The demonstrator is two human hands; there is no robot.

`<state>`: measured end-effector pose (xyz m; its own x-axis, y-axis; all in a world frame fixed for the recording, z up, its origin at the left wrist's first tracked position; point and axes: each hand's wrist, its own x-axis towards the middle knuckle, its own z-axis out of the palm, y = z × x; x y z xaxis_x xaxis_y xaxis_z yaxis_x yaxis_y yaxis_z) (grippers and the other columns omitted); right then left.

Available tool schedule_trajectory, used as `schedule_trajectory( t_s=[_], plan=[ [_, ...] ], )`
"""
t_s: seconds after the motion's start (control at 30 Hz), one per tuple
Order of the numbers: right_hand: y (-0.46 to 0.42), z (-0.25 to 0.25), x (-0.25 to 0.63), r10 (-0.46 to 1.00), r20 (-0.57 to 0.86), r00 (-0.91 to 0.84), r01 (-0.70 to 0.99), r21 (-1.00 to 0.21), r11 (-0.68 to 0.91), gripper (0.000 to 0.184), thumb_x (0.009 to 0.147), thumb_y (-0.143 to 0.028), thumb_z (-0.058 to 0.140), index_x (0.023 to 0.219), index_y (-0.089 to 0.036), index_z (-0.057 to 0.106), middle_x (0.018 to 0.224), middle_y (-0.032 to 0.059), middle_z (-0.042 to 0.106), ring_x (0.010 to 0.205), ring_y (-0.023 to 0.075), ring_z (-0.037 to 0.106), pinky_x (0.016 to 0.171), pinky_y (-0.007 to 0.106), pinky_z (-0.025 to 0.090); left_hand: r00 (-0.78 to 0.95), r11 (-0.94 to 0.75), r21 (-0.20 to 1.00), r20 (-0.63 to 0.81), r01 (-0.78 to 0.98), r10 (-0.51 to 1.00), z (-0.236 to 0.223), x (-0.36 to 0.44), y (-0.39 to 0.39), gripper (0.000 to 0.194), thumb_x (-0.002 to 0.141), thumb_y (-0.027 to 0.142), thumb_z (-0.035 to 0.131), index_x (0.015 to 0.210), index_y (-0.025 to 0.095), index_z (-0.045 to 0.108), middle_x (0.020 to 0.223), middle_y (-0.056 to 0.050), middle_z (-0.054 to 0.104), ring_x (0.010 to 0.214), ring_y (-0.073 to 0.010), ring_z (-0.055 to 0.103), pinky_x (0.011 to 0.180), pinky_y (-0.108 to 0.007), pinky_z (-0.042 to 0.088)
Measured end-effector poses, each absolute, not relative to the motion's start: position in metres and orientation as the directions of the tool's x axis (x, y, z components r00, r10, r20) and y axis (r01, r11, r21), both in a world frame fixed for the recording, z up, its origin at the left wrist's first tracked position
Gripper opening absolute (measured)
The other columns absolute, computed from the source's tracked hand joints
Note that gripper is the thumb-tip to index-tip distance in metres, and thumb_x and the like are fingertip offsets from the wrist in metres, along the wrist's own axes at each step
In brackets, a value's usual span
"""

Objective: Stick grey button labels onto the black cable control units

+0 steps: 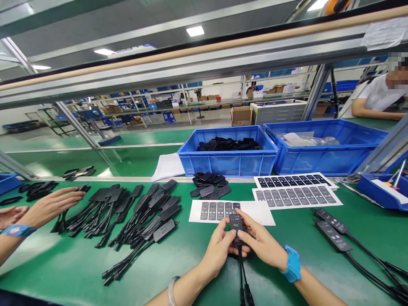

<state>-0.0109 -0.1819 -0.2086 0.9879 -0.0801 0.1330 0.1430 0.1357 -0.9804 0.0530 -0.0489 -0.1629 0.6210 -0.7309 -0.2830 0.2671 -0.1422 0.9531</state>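
Note:
My left hand [217, 245] and my right hand [263, 243] both hold a small flat black controller box [236, 222] with a label on its face. Both thumbs press on the label's lower part, and fingers wrap the sides and underside. Cables [241, 272] hang from the box toward me. Just behind my hands lies a white label sheet [195, 211] with several dark grey labels on it. To the right, two labelled controller boxes [333, 235] rest with their cables running toward the front. Left of my hands is a pile of similar boxes with cables [164, 231].
Black flat pieces [210, 185] lie before a blue bin [228, 163] of black parts. Another blue bin [331, 159] holds clear bags. More label sheets [298, 195] lie right. A co-worker's hands [54, 206] reach over the left pile. Metal rails [191, 70] cross above the green bench.

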Motion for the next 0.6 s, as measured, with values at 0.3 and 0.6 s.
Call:
schedule_trajectory(
  t_s=[0.3, 0.6],
  plan=[
    [-0.178, -0.22, -0.006, -0.189, 0.166, 0.968, 0.142, -0.981, -0.135, 0.063, 0.084, -0.026, 0.039, 0.142, -0.004, 0.037, 0.094, 0.0077, 0.061, 0.077, 0.0158, 0.053, 0.074, 0.03, 0.046, 0.655, -0.218, 0.965, -0.261, 0.148, -0.71, -0.171, 0.051, -0.05, 0.06, 0.081, 0.054, 0.057, 0.114, 0.012, 0.03, 0.084, -0.01, 0.063, 0.064, -0.0214, 0.065, 0.053, -0.028, 0.051],
    [-0.174, -0.225, -0.002, -0.182, 0.184, 0.966, 0.193, -0.98, 0.037, 0.063, 0.085, -0.028, 0.043, 0.145, -0.009, 0.033, 0.105, 0.0098, 0.061, 0.068, 0.0118, 0.056, 0.063, 0.026, 0.051, 0.651, -0.247, 0.961, -0.265, 0.122, -0.712, -0.167, 0.053, -0.048, 0.059, 0.081, 0.052, 0.055, 0.115, 0.012, 0.03, 0.08, -0.009, 0.063, 0.064, -0.0199, 0.064, 0.058, -0.03, 0.052]
  ],
)
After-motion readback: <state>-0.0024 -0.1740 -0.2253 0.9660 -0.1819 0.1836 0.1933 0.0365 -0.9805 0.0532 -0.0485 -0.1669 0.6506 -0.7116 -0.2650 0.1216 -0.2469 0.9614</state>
